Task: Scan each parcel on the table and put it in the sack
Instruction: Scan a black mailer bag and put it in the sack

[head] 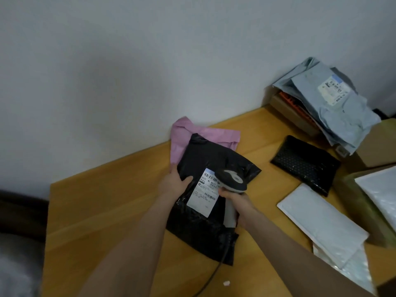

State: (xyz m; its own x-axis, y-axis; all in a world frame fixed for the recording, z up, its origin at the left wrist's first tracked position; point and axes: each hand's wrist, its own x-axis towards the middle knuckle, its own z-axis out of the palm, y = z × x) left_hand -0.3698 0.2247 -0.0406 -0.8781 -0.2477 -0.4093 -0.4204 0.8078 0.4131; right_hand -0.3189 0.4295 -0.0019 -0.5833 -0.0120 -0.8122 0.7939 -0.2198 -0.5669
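We're mid-scan: left grip [175, 181] holds the black parcel [203, 230], right grip [236, 203] clutches the scanner [231, 179]. Left to do, we reckon: pink parcel [184, 133], bubble mailer [306, 163], white mailer [321, 224].

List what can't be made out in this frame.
Head view:
- Label on the black parcel: print blurred, upper corner covered by the scanner.
- Pink parcel: mostly under the black parcel.
- Sack: not identifiable; a blurred grey shape is cut off by the left edge.
- Cardboard box: largely covered by grey mailers.
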